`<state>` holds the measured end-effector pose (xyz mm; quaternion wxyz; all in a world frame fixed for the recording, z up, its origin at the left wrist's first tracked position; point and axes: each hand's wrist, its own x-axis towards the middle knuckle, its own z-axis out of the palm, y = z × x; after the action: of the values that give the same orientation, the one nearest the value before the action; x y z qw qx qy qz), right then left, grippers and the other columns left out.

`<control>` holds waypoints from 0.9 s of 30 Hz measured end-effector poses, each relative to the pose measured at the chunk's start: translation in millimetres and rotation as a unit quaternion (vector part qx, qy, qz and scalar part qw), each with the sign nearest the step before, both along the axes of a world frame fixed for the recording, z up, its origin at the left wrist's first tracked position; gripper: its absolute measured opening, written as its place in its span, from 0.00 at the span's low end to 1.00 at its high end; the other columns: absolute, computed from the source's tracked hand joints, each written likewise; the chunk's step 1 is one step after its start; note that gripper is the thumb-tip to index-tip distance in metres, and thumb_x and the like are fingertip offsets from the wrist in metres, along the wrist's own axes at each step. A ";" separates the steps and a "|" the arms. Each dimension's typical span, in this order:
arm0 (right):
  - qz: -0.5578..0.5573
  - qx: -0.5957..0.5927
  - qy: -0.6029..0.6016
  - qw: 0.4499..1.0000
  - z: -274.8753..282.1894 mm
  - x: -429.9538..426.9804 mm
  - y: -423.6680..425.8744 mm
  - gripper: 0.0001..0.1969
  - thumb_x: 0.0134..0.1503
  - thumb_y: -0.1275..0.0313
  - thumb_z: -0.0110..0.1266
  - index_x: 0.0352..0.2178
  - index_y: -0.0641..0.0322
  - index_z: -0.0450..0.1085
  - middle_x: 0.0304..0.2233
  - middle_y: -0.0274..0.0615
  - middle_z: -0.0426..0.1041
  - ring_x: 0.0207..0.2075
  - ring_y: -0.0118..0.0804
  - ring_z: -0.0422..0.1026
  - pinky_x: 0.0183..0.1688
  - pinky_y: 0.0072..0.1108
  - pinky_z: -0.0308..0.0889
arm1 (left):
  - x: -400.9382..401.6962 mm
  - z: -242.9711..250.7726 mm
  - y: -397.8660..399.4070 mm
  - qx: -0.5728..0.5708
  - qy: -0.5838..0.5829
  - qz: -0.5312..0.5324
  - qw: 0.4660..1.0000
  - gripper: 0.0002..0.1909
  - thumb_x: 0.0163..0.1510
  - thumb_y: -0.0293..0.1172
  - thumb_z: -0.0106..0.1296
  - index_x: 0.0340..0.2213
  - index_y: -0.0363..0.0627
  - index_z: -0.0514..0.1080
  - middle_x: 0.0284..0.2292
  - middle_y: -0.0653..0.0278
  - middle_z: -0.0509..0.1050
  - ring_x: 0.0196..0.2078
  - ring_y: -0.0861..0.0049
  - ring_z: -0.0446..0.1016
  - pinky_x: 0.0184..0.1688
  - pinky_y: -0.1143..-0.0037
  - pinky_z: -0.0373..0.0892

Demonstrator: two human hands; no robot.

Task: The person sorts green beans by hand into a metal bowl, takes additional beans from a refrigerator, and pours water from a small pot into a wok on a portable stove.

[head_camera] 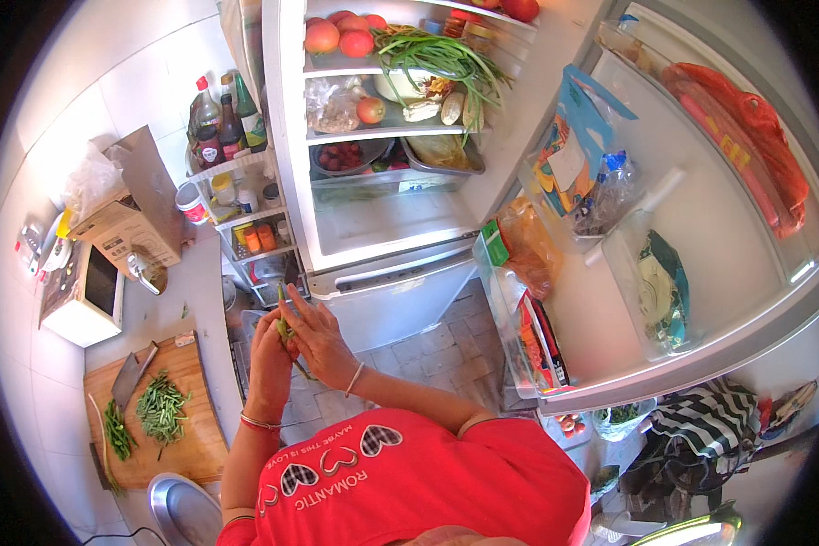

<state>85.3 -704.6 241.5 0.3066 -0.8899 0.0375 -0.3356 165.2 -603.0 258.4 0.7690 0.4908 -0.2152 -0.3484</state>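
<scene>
In front of my red shirt, both hands are together over a thin green vegetable stalk, perhaps a scallion. My left hand is closed around it. The extended fingers of my right hand lie against the stalk from the other side, its thumb hidden. One tip pokes up between the fingers and a thin end hangs below. To the left, a wooden cutting board carries a cleaver, a heap of chopped green pieces and a smaller green bunch.
Ahead stands an open refrigerator holding apples and long green scallions. Its loaded door swings out to my right. A bottle rack, cardboard box and metal basin are at left.
</scene>
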 end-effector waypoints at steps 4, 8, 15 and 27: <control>0.074 0.191 0.032 0.978 -2.4 4.6 -5.0 0.28 0.56 0.77 0.41 0.59 0.58 0.49 0.62 0.51 0.43 0.59 0.55 0.53 0.56 0.30 0.55 | -8.8 -1.2 -12.6 0.008 0.017 0.061 0.998 0.16 0.61 0.39 0.36 0.46 0.43 0.62 0.31 0.71 0.66 0.30 0.88 0.63 0.32 0.84 0.62; 0.075 0.195 0.064 0.976 4.5 4.2 -10.4 0.28 0.57 0.77 0.42 0.59 0.62 0.48 0.62 0.54 0.42 0.58 0.55 0.55 0.53 0.27 0.60 | -18.2 9.6 -18.1 0.022 -0.019 0.111 0.993 0.13 0.61 0.37 0.39 0.43 0.44 0.63 0.30 0.71 0.66 0.28 0.88 0.63 0.31 0.85 0.61; -0.009 0.388 0.086 0.918 -90.1 -91.4 -39.9 0.26 0.55 0.76 0.48 0.56 0.65 0.54 0.55 0.45 0.58 0.48 0.37 0.68 0.50 0.23 0.63 | 27.0 0.9 37.3 0.042 0.000 0.173 0.984 0.08 0.60 0.34 0.42 0.32 0.43 0.65 0.18 0.74 0.60 0.22 0.88 0.57 0.24 0.84 0.54; -0.312 0.734 -0.390 0.460 -262.3 -468.5 -116.6 0.20 0.56 0.54 0.39 0.45 0.50 0.67 0.42 0.33 0.71 0.46 0.34 0.67 0.49 0.28 0.62 | 45.1 37.6 122.8 -0.109 0.036 0.226 0.967 0.07 0.59 0.29 0.42 0.40 0.47 0.64 0.24 0.73 0.62 0.17 0.89 0.53 0.17 0.87 0.51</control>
<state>-383.1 -821.2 -20.8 0.7041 -0.0416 0.4218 -0.5698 210.3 -480.2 296.0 0.8839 0.4271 -0.1072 -0.1577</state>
